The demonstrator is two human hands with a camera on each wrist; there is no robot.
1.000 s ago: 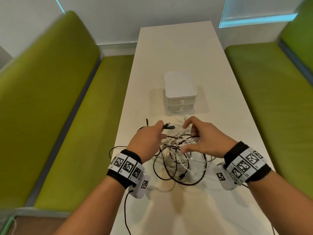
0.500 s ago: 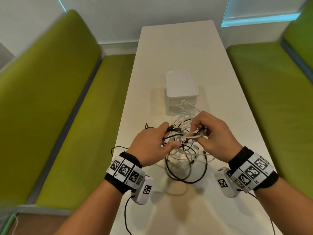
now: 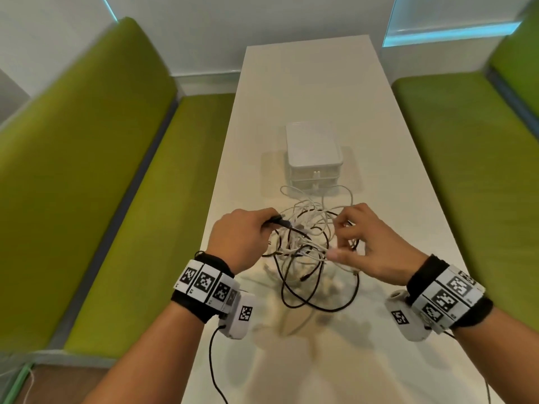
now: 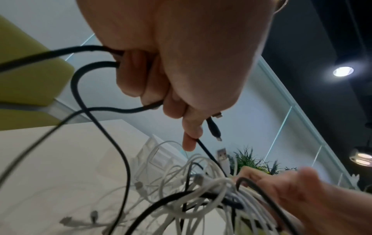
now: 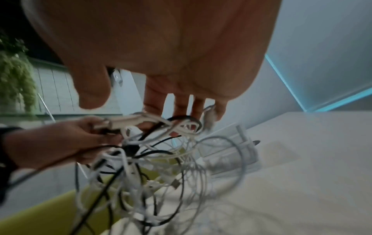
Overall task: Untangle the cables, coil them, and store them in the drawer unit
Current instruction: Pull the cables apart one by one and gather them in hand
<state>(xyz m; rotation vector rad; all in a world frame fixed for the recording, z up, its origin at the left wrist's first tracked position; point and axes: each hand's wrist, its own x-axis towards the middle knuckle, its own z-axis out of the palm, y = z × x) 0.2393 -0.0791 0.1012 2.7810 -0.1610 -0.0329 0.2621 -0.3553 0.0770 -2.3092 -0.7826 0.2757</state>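
Note:
A tangle of black and white cables (image 3: 306,252) hangs lifted between my hands, its lower loops trailing to the white table (image 3: 408,199). My left hand (image 3: 269,221) grips a black cable (image 4: 96,109) in a fist, and the cable's plug end (image 4: 214,130) sticks out past the fingers. My right hand (image 3: 342,237) has its fingers curled into the white loops on the right side of the tangle (image 5: 161,151). In the right wrist view the cables hook over its fingertips (image 5: 179,111). The white drawer unit (image 3: 313,153) stands just beyond the tangle with both drawers closed.
The long white table runs away from me with bare surface beyond the drawer unit and near my forearms. Green bench seats (image 3: 102,185) flank it on both sides. A thin black wire (image 3: 214,368) hangs from my left wrist camera.
My right hand went from hovering open over the tangle to holding its loops. Both hands raised the bundle and drew slightly apart, spreading the cables toward the drawer unit.

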